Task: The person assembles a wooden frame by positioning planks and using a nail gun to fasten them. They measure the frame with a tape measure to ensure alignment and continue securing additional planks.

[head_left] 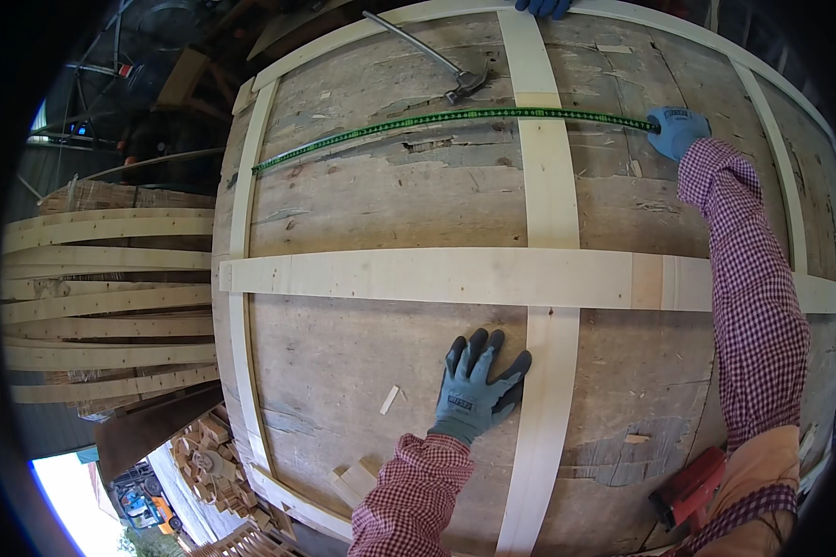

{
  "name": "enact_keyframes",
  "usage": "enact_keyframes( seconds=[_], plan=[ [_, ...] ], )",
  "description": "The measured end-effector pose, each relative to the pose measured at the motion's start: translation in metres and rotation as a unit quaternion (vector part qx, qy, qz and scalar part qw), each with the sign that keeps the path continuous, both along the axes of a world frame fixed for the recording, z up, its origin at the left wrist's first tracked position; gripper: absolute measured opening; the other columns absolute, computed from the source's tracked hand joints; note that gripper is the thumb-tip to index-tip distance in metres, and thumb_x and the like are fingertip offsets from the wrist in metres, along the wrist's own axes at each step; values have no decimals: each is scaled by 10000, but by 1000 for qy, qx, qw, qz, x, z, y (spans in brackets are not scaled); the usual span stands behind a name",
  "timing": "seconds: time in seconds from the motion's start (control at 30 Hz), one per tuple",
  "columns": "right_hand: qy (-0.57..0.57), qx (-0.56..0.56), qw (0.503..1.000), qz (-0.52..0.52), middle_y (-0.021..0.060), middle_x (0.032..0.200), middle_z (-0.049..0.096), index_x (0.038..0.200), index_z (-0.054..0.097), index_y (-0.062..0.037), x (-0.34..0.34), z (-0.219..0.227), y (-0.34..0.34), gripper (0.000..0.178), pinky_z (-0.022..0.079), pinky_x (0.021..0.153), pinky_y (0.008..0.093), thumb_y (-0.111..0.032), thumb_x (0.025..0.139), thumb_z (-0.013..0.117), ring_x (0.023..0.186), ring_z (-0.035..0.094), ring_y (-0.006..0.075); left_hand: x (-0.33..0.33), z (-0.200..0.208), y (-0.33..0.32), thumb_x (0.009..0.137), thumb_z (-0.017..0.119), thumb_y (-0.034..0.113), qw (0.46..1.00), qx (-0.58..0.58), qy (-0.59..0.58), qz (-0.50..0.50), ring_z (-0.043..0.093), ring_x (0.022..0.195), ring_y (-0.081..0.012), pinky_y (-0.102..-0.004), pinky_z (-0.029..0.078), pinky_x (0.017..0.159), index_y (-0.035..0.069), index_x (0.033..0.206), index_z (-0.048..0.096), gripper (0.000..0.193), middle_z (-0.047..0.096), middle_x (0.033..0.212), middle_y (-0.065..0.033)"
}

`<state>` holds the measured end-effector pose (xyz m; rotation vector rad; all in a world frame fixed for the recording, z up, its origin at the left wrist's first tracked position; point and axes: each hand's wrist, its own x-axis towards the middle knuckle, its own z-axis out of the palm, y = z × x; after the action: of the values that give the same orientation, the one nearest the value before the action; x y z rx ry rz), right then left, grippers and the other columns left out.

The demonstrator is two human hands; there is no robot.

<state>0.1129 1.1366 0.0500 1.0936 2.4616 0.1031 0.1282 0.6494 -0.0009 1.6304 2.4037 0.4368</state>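
My right hand (pixel 680 132), in a blue-grey glove, is closed at the right end of a green tape measure (pixel 427 119). The blade runs leftward over the middle upright strip (pixel 550 186) to the left strip (pixel 243 209) of a wooden frame. My left hand (pixel 474 390), gloved too, lies with fingers spread on the weathered plywood surface (pixel 344 353), its thumb by the middle strip. A long pale cross strip (pixel 418 276) lies between my hands. Beyond the tape rests a claw hammer (pixel 427 54).
A red tool (pixel 692 487) lies near my right side. Pale strips (pixel 111 306) are stacked at the left, with wood offcuts (pixel 209 459) below them. Another blue-gloved hand (pixel 543 7) shows at the far edge. A small wood block (pixel 351 483) sits near my left sleeve.
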Motion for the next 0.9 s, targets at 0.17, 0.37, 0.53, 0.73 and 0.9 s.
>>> enact_keyframes(
  seconds=[0.17, 0.37, 0.53, 0.73, 0.9],
  plan=[
    [-18, -11, 1000, -17, 49, 1168, 608, 1158, 587, -221, -4, 0, 0, 325, 489, 854, 430, -364, 868, 546, 1043, 601, 252, 0, 1, 1, 718, 705, 363, 1000, -3, -6, 3, 309, 1324, -380, -579, 235, 1073, 331, 1292, 518, 604, 332, 1444, -146],
    [44, 33, 998, 13, 54, 1163, 604, 1144, 587, -208, 9, -12, 1, 321, 487, 850, 419, -368, 867, 557, 1030, 599, 255, 1, 0, 0, 703, 707, 345, 1000, 9, -9, 7, 317, 1316, -384, -570, 239, 1076, 317, 1281, 536, 603, 337, 1441, -151],
    [129, 20, 991, 13, 82, 1154, 604, 1123, 585, -188, 51, 18, -32, 325, 478, 834, 407, -372, 855, 575, 1004, 598, 270, 2, 3, 1, 704, 695, 324, 999, 32, 13, 4, 340, 1297, -388, -554, 253, 1071, 297, 1271, 546, 587, 366, 1418, -158],
    [325, -202, 923, 23, 125, 808, 659, 983, 655, -37, 202, 87, -134, 243, 496, 695, 328, -211, 813, 647, 730, 634, 209, 5, 0, -12, 741, 653, 330, 998, 51, 43, 6, 351, 1284, -392, -543, 252, 1073, 282, 1296, 524, 573, 382, 1404, -167],
    [307, -404, 848, -153, 80, 783, 657, 937, 664, -15, 373, 119, -287, 199, 496, 712, 293, -127, 774, 645, 758, 609, 121, 9, -10, -9, 764, 654, 369, 995, 88, 45, 8, 320, 1315, -360, -500, 201, 1113, 111, 1377, 412, 709, 381, 1411, -162]
  ],
)
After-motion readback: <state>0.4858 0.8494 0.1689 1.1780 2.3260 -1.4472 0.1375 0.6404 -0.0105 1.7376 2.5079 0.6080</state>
